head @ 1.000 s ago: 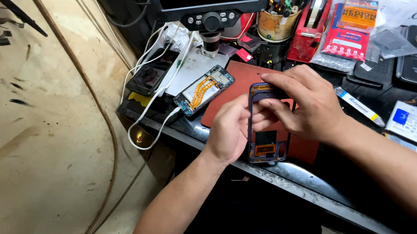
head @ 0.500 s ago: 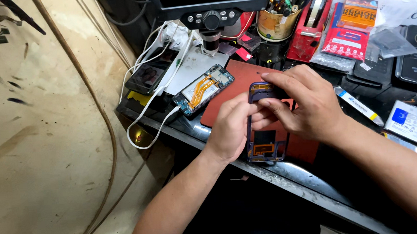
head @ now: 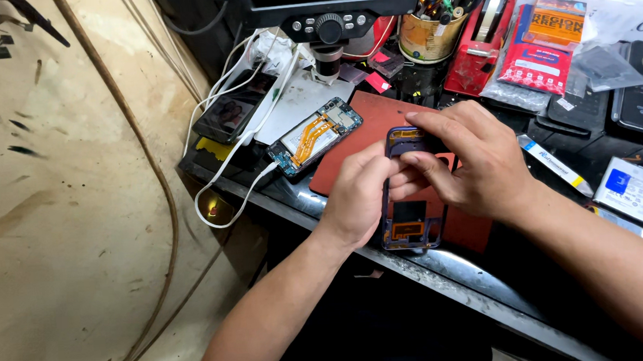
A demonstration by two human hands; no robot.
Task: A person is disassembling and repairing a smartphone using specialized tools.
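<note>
A: How will the opened phone frame (head: 411, 214) handle?

B: I judge it light, thin and fragile, best gripped by its side rails. It hangs over the red mat (head: 378, 136) at the worktop (head: 446, 273) edge. My left hand (head: 358, 200) clasps its left rail; my right hand (head: 469, 160) pinches near its top.

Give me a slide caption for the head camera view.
Left hand and right hand hold an opened phone frame over a red mat.

Left hand (head: 356, 201) and right hand (head: 469, 160) grip an opened phone frame (head: 412, 219). Red mat (head: 377, 121) lies beneath. A second opened phone (head: 315, 136) lies just beside.
</note>
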